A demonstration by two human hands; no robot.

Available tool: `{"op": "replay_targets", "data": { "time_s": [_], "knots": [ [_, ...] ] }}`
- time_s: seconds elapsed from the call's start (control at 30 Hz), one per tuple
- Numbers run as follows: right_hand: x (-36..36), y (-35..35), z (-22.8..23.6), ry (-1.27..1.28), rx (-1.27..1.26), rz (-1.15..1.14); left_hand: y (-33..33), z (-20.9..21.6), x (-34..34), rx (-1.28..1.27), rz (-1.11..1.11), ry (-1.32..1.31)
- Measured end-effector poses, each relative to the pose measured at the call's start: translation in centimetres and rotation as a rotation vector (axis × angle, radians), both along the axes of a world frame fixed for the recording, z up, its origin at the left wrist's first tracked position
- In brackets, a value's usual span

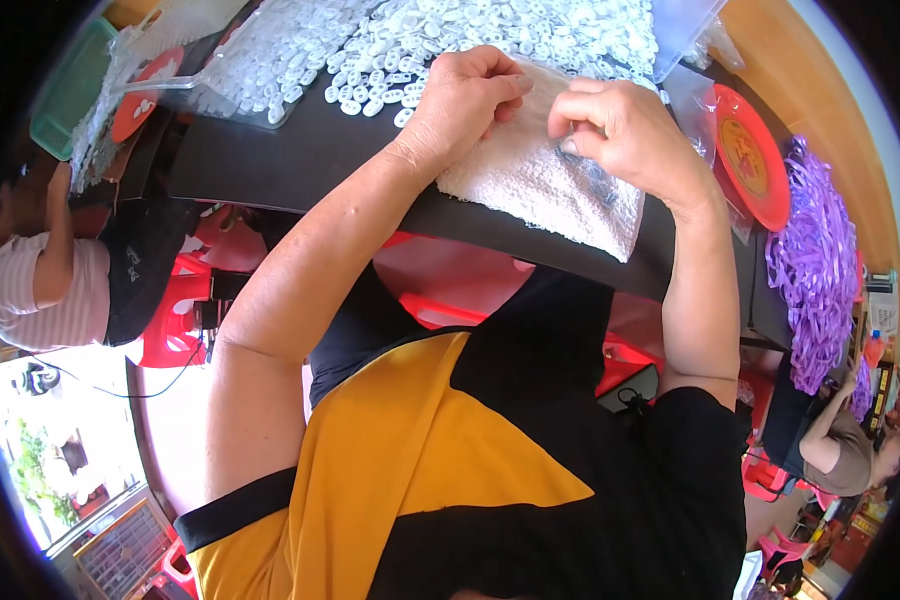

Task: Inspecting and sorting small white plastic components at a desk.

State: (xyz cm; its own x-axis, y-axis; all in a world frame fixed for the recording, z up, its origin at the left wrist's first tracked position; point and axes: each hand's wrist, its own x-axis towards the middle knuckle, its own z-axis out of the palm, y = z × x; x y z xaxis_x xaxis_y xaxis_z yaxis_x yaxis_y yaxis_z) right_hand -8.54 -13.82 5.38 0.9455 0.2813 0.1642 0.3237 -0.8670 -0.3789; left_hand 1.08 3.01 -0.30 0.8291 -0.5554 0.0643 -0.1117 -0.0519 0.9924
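A white terry cloth (530,195) lies over the front edge of the dark table (270,160), with a small blue-grey print or mark near its right side. Above its left part, my left hand (470,100) is closed in a pinch, fingertips pointing right. My right hand (625,135) hovers over the cloth's right part, its thumb and fingers curled together. What either pinch holds is too small or hidden to make out. Just beyond both hands spreads a big heap of small white oval plastic pieces (510,28) with holes in them.
At the right are a red round plate (755,150), a clear plastic bag (692,110) and a bundle of purple ribbons (815,260). A clear scoop-like tray (175,86) and a green basket (70,90) stand far left. Other people sit at both sides.
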Motion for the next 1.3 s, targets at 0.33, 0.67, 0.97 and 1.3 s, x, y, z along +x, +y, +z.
{"op": "replay_targets", "data": {
  "time_s": [0.33,0.67,0.97,1.3],
  "knots": [
    [0.0,0.2,-0.7,-0.038,-0.118,-0.023,0.0,0.1,-0.1,0.003,0.003,-0.020],
    [1.3,-0.7,-2.1,-0.080,0.082,-0.048,0.0,0.0,-0.1,0.004,0.009,-0.033],
    [2.0,-1.3,-2.6,-0.126,0.291,-0.057,0.2,-0.2,0.1,-0.013,0.001,-0.015],
    [2.6,-1.2,-3.1,-0.147,0.239,-0.148,0.2,0.1,0.1,-0.043,0.009,0.031]
  ]
}}
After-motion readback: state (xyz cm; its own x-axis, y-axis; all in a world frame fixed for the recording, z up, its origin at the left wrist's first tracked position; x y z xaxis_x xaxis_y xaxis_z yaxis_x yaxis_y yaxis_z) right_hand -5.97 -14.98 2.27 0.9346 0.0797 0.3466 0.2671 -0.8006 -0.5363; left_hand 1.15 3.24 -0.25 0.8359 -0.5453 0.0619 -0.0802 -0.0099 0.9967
